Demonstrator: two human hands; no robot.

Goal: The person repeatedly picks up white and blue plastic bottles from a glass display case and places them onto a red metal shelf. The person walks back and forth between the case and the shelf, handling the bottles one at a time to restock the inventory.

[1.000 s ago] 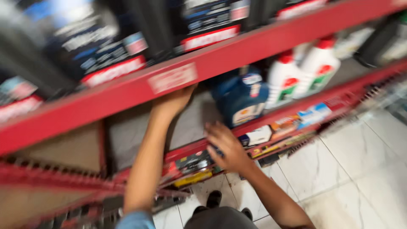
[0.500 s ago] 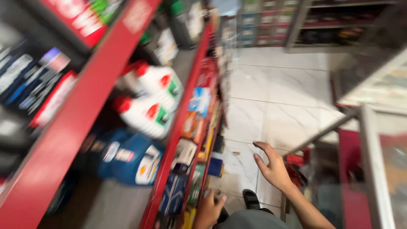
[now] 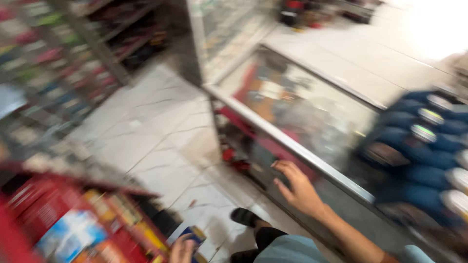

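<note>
Two bare hands show in the blurred head view. The right hand (image 3: 298, 189) is raised in front of a glass display counter (image 3: 312, 117), its fingers (image 3: 285, 168) spread apart and lightly curled, holding nothing; the fingertips lie close to the counter's metal edge rail (image 3: 292, 146), though the blur hides whether they touch it. The left hand (image 3: 181, 251) sits at the bottom edge of the picture, only partly in view, right against a small blue packet (image 3: 194, 237). The packet is flat and dark blue with a patch of yellow or orange near its top corner; its print is too smeared to make out. It lies low down by the white tiled floor (image 3: 156, 136), just beside the front of a red shelf (image 3: 53, 214) crowded with red, blue and yellow packages. Whether the left fingers are closed on the packet or only resting on it cannot be told. A dark sandal (image 3: 245, 216) rests on the floor between the two hands. To the far right, dark blue bottles with pale caps (image 3: 429, 146) stand stacked beside the counter.
</note>
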